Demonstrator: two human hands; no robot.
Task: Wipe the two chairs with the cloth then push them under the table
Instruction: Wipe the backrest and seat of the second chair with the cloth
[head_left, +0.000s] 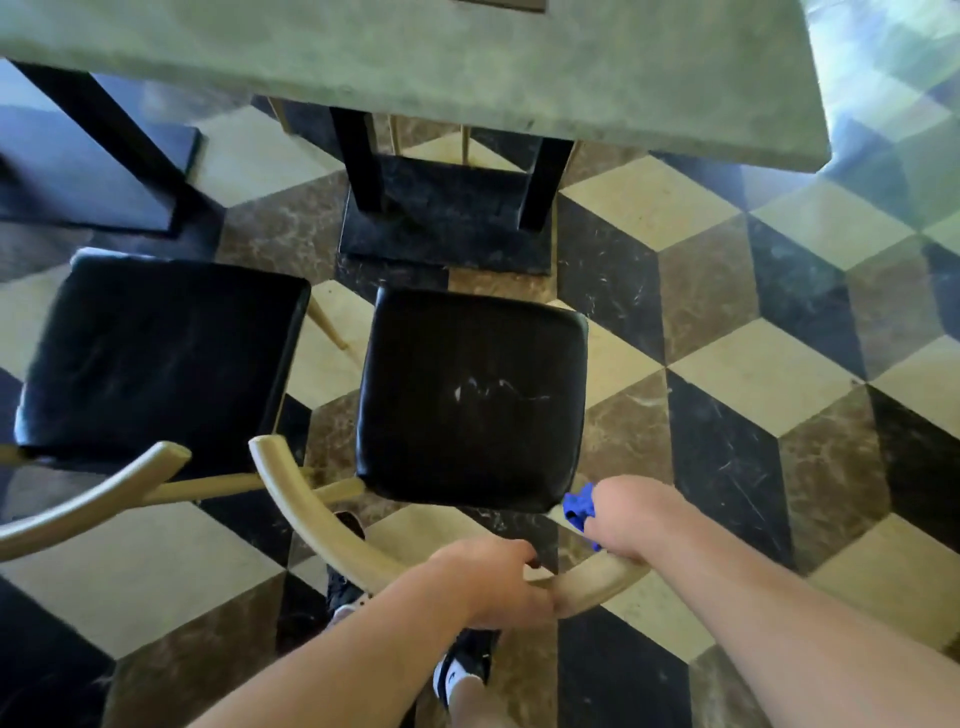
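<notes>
Head view, looking down: two chairs stand side by side on a floor (753, 364) of cream, brown and black tiles laid in a cube pattern. Both are short of the near edge of the grey-green worktop (467, 62) that fills the top of the frame.

The right chair (470, 400) has a black padded seat with a few pale marks (493, 389) near its middle. Its front edge lies close to the black base (447, 223) under the worktop. Its curved wooden backrest (311, 519) sweeps round toward the camera.

The left hand (493, 582) is curled round the middle of this backrest, fingers wrapped over the top of the rail. The right hand (621, 519) is closed on the right end of the same rail. It also holds the blue cloth (579, 506), bunched up, with a tuft sticking out at the rear right corner of the seat. The two hands sit apart along the rail, one arm reaching in from each side.

The left chair (156, 353) stands just beside the right one, with a matching black seat. Its curved rail (88, 499) runs off the left edge of the frame, and neither hand touches it.

A second black base (78, 171) shows at the upper left. Below the left arm, a dark shoe (465, 665) with a white sock stands on the tiles behind the right chair.
</notes>
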